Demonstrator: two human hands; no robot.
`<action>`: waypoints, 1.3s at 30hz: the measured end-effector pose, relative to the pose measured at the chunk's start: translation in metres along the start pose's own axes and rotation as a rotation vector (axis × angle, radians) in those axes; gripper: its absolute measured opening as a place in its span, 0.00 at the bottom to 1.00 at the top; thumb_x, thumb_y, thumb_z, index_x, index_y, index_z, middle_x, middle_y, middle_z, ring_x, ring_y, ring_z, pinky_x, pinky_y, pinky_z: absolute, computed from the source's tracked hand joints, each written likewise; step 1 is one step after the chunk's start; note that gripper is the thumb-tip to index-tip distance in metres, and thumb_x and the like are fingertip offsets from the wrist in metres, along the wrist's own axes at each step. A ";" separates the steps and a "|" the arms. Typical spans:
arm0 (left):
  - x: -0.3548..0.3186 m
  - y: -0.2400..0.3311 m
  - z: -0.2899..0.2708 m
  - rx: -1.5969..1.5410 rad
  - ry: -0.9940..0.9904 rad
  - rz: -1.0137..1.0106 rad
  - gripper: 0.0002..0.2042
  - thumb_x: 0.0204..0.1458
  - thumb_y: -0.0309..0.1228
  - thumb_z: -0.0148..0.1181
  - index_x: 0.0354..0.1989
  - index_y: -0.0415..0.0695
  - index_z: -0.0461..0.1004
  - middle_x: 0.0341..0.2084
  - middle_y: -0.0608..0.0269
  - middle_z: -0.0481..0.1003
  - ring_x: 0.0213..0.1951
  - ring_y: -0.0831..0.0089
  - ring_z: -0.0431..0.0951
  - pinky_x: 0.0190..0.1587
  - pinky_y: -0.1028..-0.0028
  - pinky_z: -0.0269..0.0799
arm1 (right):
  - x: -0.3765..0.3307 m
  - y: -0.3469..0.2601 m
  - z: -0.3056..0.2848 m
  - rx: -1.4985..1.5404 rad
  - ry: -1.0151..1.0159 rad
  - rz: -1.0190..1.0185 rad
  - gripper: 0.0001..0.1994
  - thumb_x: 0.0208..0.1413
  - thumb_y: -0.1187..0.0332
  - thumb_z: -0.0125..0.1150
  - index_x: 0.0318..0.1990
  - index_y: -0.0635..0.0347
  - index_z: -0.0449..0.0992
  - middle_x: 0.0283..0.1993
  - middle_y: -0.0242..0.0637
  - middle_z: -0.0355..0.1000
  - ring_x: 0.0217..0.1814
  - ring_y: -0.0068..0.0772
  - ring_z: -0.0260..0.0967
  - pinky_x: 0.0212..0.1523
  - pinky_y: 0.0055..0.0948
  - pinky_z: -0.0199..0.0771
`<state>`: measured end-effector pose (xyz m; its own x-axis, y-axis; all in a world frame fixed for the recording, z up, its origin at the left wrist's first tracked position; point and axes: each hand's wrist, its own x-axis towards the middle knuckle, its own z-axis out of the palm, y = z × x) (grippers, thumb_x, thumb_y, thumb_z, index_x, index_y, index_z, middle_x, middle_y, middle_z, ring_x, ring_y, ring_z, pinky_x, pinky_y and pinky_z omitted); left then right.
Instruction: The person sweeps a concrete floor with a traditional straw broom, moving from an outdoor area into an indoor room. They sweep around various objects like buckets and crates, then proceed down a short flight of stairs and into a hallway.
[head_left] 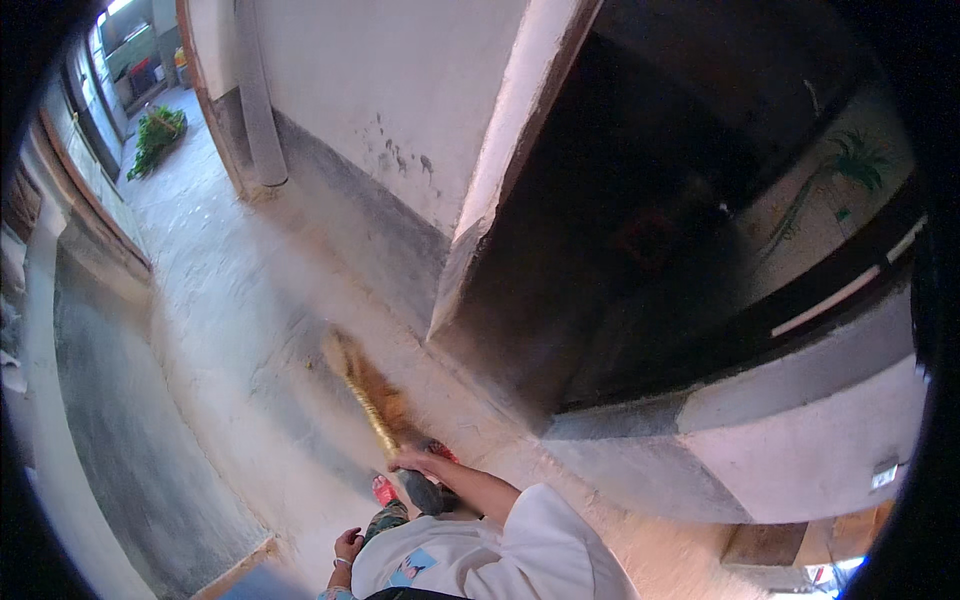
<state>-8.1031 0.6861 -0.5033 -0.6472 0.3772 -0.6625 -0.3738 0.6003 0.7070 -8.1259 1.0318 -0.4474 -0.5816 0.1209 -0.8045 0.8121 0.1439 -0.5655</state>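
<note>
The floor fills the left and centre of the frame; we judge the sweeping midway, with dusty haze along the wall. Our right hand grasps the broom at lower centre; our left hand hangs loosely curled, empty.

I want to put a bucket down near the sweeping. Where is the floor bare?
The grey concrete floor is bare left of the straw broom, up to the raised curb. It is crowded by the right hand, the red sandals and the doorway step. The left hand hangs empty.
</note>
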 end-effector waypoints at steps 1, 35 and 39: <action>0.007 0.003 -0.006 -0.007 -0.029 0.020 0.13 0.41 0.24 0.53 0.38 0.39 0.72 0.26 0.58 0.75 0.30 0.74 0.75 0.36 0.76 0.71 | 0.010 -0.003 0.009 0.131 -0.053 -0.039 0.22 0.31 0.62 0.63 0.36 0.66 0.70 0.26 0.38 0.68 0.27 0.30 0.66 0.27 0.27 0.68; 0.172 0.304 0.082 0.413 0.400 0.550 0.19 0.31 0.25 0.58 0.37 0.40 0.65 0.28 0.51 0.72 0.33 0.57 0.72 0.34 0.67 0.68 | -0.119 0.146 -0.227 1.350 0.023 0.008 0.18 0.47 0.57 0.52 0.40 0.60 0.65 0.29 0.44 0.70 0.26 0.37 0.70 0.27 0.35 0.74; 0.188 0.314 0.096 0.416 0.407 0.516 0.20 0.29 0.25 0.59 0.37 0.41 0.66 0.29 0.58 0.72 0.30 0.64 0.72 0.33 0.70 0.68 | -0.129 0.164 -0.252 1.431 0.237 0.043 0.17 0.49 0.63 0.50 0.46 0.55 0.60 0.31 0.48 0.69 0.27 0.41 0.69 0.25 0.37 0.74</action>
<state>-8.2790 1.0132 -0.4297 -0.8947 0.4404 -0.0745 0.2691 0.6646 0.6971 -7.9301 1.2870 -0.3904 -0.4350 0.2770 -0.8568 0.0971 -0.9315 -0.3505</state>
